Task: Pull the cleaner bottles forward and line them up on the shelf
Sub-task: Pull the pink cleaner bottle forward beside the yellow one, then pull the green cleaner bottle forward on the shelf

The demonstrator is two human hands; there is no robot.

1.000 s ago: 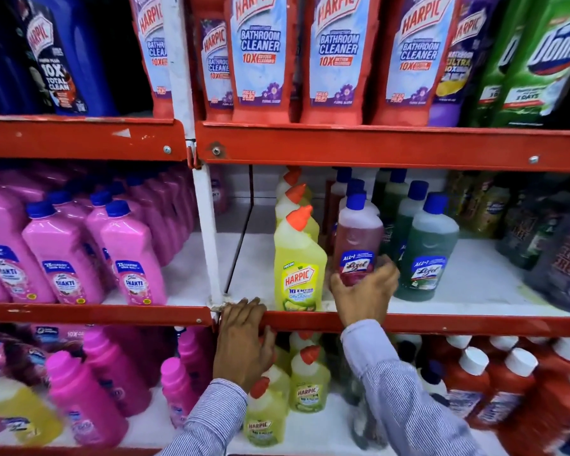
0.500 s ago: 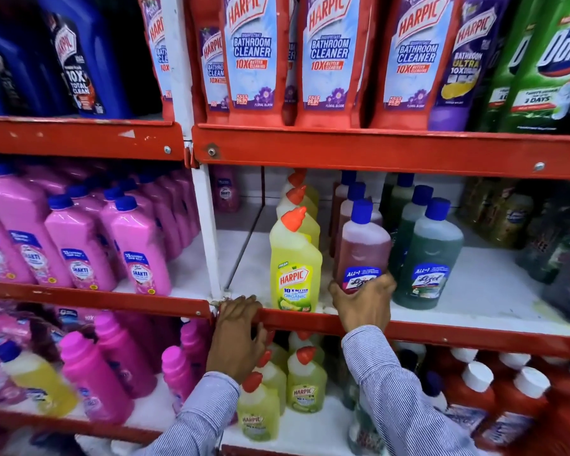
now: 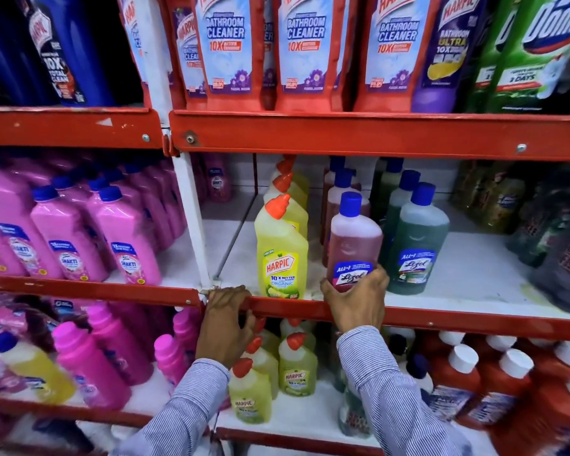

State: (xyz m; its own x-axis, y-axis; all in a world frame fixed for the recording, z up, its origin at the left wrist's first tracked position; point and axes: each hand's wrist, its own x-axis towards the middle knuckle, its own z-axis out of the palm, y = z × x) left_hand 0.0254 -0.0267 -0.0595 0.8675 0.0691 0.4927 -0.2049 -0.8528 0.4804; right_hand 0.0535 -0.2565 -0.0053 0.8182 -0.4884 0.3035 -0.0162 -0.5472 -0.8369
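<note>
On the middle shelf point(image 3: 441, 319) stand three rows of bottles. A yellow Harpic bottle point(image 3: 281, 250) with an orange cap leads the left row at the front edge. My right hand point(image 3: 356, 299) grips the base of a pink-red Lizol bottle point(image 3: 352, 240) with a blue cap, close to the shelf's front. A green Lizol bottle point(image 3: 415, 240) stands just right of it, slightly further back. More bottles of each kind line up behind. My left hand point(image 3: 226, 319) holds the red shelf lip beside the white upright point(image 3: 191, 218).
Pink Shakti bottles point(image 3: 129, 238) fill the left bay. Dark refill pouches point(image 3: 560, 245) crowd the shelf's right end. Harpic Bathroom Cleaner pouches point(image 3: 226, 51) hang over the upper shelf. Below are small yellow Harpic bottles point(image 3: 297, 366) and red bottles point(image 3: 507, 386) with white caps.
My right hand has drawn the pink-red Lizol bottle forward toward the shelf edge. The left hand stays on the red lip. The camera has moved closer and lower.
</note>
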